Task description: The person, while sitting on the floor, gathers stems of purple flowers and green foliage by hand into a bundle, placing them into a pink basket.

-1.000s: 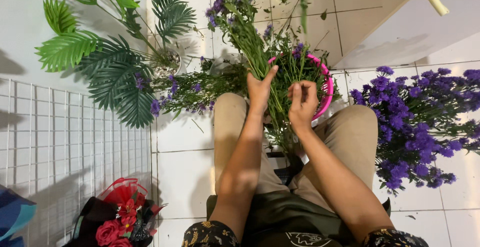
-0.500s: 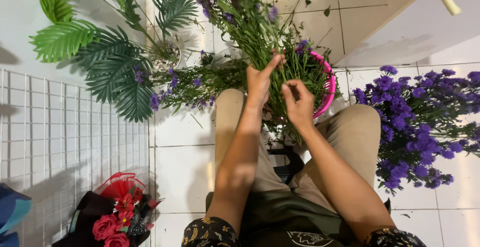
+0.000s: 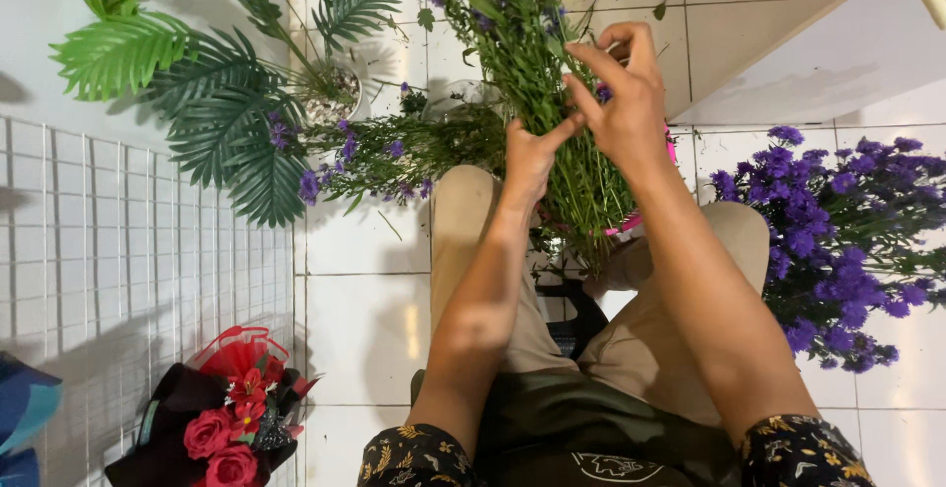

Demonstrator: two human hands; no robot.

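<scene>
A tall bunch of green stems with small purple flowers [image 3: 537, 63] stands upright between my knees. My left hand [image 3: 530, 160] wraps around the stems low down, fingers closed on them. Higher up, my right hand [image 3: 619, 93] pinches a stem of the bunch, fingers curled among the leaves. The stem ends drop behind my hands to a pink-rimmed basket [image 3: 631, 223], mostly hidden by the greenery and my right forearm.
A pile of purple flowers [image 3: 838, 221] lies on the white tiles at right. More cut purple stems [image 3: 384, 157] lie at left beside a potted palm [image 3: 227, 83]. A white wire grid [image 3: 118, 260] and a red rose bouquet [image 3: 222, 413] are at lower left.
My right hand has risen up the bunch from beside the left hand. The left hand stays low on the stems. The view has shifted closer and downward.
</scene>
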